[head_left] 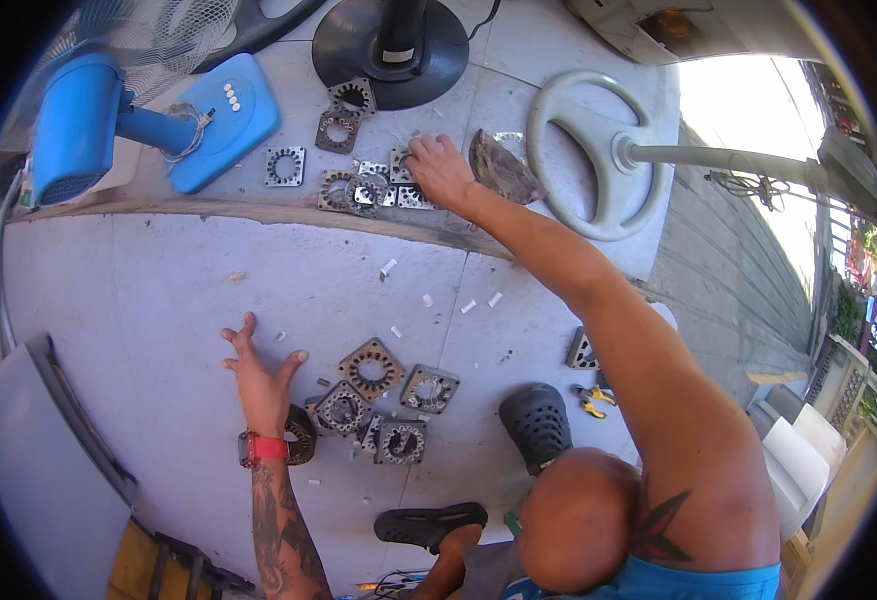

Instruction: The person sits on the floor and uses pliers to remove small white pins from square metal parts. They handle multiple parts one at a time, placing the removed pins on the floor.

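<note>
My left hand (pixel 262 385), with a red-strapped watch at its wrist, is held over the lower floor with fingers spread and nothing in them. Beside its wrist stands a dark ring-shaped motor core (pixel 301 436). To its right lie several square metal stator cores, among them a brown one (pixel 371 369), a grey one (pixel 430 389) and one with dark slots (pixel 402 441). My right hand (pixel 441 170) reaches to the raised ledge, its fingers curled over a small stator core (pixel 400 166) in a cluster. The hand hides part of that core.
A blue fan base (pixel 229 115) stands at the far left, and a round black base (pixel 389 60) at the back. Right of my right hand are a brown broken chunk (pixel 504 168) and a grey steering wheel (pixel 549 130). Yellow-handled pliers (pixel 591 399) lie near my shoe (pixel 537 425).
</note>
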`<state>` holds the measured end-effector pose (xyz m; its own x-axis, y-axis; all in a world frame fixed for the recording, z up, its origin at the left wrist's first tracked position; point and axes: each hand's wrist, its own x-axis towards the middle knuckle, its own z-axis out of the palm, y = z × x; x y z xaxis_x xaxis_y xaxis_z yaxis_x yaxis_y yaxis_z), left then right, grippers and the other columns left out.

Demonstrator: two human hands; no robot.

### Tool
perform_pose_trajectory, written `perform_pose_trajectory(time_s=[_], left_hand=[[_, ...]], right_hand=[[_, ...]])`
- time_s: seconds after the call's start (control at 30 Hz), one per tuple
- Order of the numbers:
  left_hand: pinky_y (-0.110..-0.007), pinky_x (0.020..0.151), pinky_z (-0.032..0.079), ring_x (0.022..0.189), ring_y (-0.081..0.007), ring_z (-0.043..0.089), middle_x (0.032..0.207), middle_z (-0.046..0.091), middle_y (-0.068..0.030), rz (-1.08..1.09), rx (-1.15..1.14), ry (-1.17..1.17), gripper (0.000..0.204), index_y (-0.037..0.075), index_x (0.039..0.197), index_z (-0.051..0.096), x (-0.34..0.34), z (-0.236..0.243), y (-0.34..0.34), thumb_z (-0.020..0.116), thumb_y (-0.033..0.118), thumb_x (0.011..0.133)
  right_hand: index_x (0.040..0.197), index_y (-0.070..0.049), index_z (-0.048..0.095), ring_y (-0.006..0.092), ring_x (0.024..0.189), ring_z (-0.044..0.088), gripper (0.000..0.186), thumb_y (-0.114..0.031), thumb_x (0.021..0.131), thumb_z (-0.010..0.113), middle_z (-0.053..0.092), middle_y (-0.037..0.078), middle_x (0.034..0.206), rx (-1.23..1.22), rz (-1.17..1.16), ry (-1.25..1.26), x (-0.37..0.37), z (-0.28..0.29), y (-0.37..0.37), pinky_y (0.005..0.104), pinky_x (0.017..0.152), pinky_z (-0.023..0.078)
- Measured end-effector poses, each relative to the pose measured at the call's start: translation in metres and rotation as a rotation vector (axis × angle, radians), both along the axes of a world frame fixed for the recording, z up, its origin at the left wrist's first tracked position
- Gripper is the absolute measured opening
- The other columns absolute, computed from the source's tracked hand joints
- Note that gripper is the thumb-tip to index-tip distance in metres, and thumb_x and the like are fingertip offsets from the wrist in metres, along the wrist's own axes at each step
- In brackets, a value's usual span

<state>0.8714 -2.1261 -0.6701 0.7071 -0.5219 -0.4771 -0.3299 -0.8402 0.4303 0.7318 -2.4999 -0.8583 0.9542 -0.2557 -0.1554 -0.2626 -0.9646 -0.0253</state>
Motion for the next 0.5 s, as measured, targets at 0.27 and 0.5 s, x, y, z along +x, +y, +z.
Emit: perform_pose_trajectory(time_s=[0.27,0.5], left_hand=[[-0.062,0.125,-0.004,0.160,-0.0399,0.004,0.161,0.033,-0.0344,-0.003,-0.028,-0.016,0.098,0.003,0.158,0.034,0.000,-0.002,0.003,0.089,0.018,0.078],[-0.062,0.124,-0.006,0.160,-0.0414,0.003,0.160,0.030,-0.0380,-0.002,-0.044,-0.005,0.098,0.001,0.157,0.035,0.000,-0.004,0.004,0.089,0.018,0.078]], right_hand=[[0.106,-0.005,0.068,0.0285,0.121,0.056,0.020,-0.015,0.090,0.061,0.059,0.012,0.117,-0.033,0.083,-0.052,-0.009,0.054,-0.007,0.0464,0.114,0.040],[0.106,-0.003,0.060,0.0319,0.117,0.058,0.027,-0.006,0.080,0.068,0.058,0.013,0.116,0.167,0.214,-0.263,-0.054,0.205,0.027,0.0476,0.116,0.042]])
